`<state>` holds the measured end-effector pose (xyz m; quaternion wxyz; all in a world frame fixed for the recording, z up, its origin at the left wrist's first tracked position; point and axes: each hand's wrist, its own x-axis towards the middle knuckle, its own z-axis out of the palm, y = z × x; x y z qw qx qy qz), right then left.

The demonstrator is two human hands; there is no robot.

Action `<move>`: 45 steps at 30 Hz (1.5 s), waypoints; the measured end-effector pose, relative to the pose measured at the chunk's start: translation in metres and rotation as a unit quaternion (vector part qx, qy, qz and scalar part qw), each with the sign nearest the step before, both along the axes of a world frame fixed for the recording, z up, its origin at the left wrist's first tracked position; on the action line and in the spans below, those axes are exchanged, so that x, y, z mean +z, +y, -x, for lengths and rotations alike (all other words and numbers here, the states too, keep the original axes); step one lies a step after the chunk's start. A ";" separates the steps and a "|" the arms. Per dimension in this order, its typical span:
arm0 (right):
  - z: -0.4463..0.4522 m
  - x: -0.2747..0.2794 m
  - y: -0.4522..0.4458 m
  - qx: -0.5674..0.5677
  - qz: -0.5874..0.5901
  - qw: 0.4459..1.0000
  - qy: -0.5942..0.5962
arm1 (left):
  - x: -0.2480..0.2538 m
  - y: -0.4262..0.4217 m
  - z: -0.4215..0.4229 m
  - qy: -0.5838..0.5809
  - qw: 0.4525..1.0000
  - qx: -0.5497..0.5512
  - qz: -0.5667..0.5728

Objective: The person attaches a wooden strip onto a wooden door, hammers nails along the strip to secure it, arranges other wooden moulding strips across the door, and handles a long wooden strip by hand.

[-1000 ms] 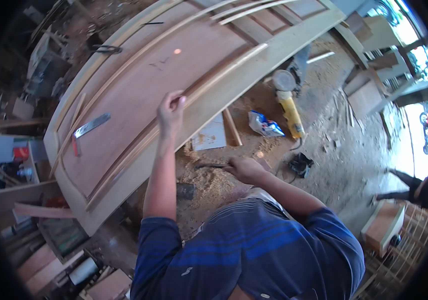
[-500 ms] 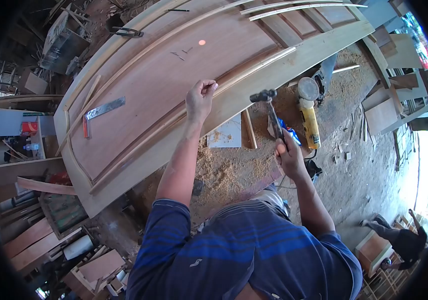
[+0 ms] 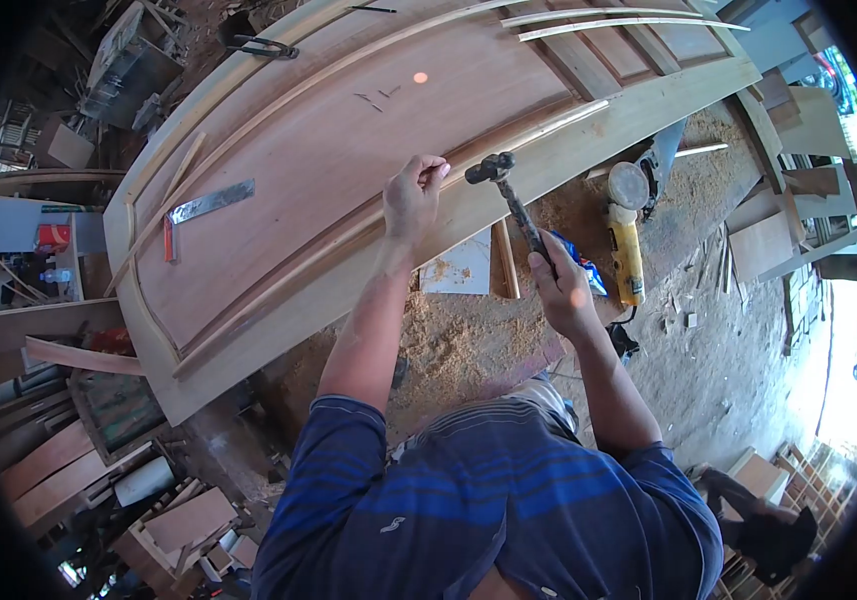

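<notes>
My left hand (image 3: pixel 414 198) is closed in a pinch over the long moulding strip (image 3: pixel 539 133) along the near side of a large wooden door (image 3: pixel 299 185). Whatever is between its fingertips is too small to make out. A hammer (image 3: pixel 517 205) is gripped by its handle in my right hand (image 3: pixel 566 287), its head raised just right of my left fingers. Several nails (image 3: pixel 381 98) lie loose on the door panel beyond. A try square (image 3: pixel 211 201) rests on the panel to the left.
A yellow angle grinder (image 3: pixel 626 255) stands right of the hammer on the sawdust-strewn surface (image 3: pixel 469 345). Pincers (image 3: pixel 265 47) and loose wood strips (image 3: pixel 639 27) lie on the door's far part. Another person (image 3: pixel 764 530) is at lower right, among wooden frames.
The hammer has swung left, its head now closer to my left fingers. My left hand stays pinched over the strip. The person at lower right has shifted, and the view has moved slightly.
</notes>
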<state>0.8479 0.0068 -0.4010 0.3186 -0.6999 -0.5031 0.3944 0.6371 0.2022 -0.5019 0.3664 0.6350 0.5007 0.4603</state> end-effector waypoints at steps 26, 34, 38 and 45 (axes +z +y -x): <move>0.018 -0.003 0.049 0.075 -0.202 0.935 -0.282 | -0.005 -0.002 0.002 0.007 1.000 -0.018 -0.018; 0.023 -0.002 0.049 0.049 -0.213 0.940 -0.262 | 0.002 -0.005 0.004 0.030 0.999 -0.015 -0.015; 0.012 -0.003 0.051 0.119 -0.115 0.918 -0.361 | -0.010 0.000 0.001 0.024 0.998 -0.009 -0.051; 0.011 -0.023 0.045 0.083 -0.206 0.927 -0.302 | -0.003 0.000 0.001 0.000 1.000 -0.012 -0.004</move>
